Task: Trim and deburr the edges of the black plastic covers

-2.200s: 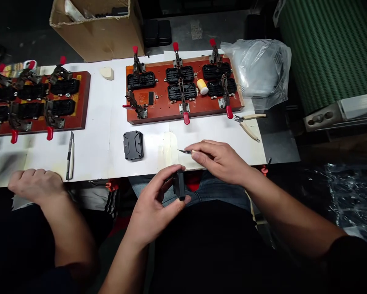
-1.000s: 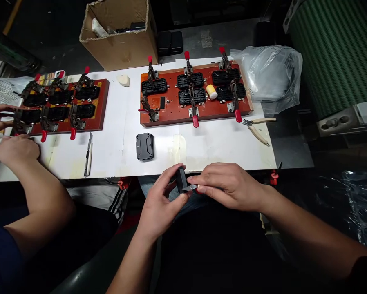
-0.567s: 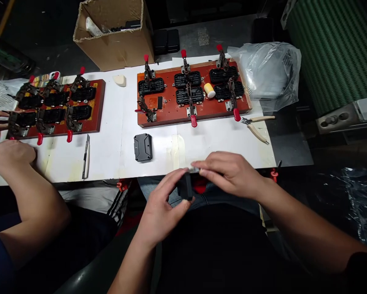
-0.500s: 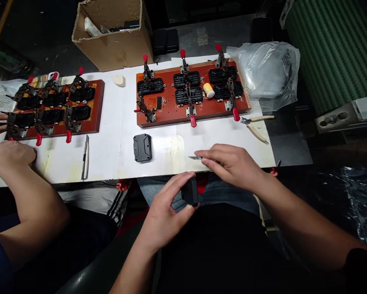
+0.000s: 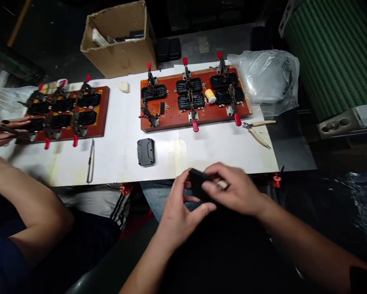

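Observation:
Just past the table's front edge, my left hand (image 5: 183, 208) is closed around a black plastic case (image 5: 198, 183), its thumb along the near side. My right hand (image 5: 232, 188) has its fingers bent against the case's right side. In its grip a small pale piece of a knife (image 5: 222, 184) shows; the blade is hidden and the hand is slightly blurred. On the white table beyond lies another black case (image 5: 146, 152), flat, with a ridged top. Behind it sits a red-brown clamp fixture (image 5: 168, 118) holding several black trays under red-tipped toggle clamps.
A yellow-and-white spool (image 5: 210, 96) rests on the fixture, with side cutters (image 5: 258, 132) and a plastic bag (image 5: 266, 77) at right. On the left are a utility knife (image 5: 90, 161), a second fixture (image 5: 106, 110) and a co-worker's arm (image 5: 33, 200). A cardboard box (image 5: 122, 61) stands behind.
My right hand has come down and left from above the table to the case. The case has turned in my left hand. The whole view has shifted slightly.

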`<control>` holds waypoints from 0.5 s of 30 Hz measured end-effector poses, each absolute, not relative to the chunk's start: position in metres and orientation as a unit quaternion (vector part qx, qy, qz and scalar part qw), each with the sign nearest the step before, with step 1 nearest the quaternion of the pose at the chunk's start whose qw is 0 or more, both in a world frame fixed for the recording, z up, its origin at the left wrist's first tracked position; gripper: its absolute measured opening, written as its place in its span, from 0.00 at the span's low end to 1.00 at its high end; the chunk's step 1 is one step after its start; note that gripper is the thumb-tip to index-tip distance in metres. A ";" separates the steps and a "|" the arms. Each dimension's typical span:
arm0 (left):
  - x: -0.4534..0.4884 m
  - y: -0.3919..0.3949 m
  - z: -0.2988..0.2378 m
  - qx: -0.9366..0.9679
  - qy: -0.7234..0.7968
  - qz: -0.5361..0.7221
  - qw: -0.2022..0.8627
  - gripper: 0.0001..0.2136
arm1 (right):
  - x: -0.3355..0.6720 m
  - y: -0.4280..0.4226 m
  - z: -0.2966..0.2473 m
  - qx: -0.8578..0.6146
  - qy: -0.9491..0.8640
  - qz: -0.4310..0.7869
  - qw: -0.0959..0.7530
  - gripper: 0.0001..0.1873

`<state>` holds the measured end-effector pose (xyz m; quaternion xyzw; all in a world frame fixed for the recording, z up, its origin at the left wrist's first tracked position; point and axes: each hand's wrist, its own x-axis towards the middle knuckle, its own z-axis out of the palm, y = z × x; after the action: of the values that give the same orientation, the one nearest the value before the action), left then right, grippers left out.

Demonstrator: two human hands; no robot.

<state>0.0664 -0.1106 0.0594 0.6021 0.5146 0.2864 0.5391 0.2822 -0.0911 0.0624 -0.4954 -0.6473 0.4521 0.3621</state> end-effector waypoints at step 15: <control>-0.017 0.032 0.026 0.581 0.756 0.187 0.236 0.47 | 0.376 -0.065 0.021 -0.705 -0.620 0.202 0.279 0.28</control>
<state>-0.0172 0.0317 0.0257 0.5811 0.7560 0.1867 0.2364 0.3757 -0.0646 0.0211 -0.7050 -0.6203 0.2017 0.2785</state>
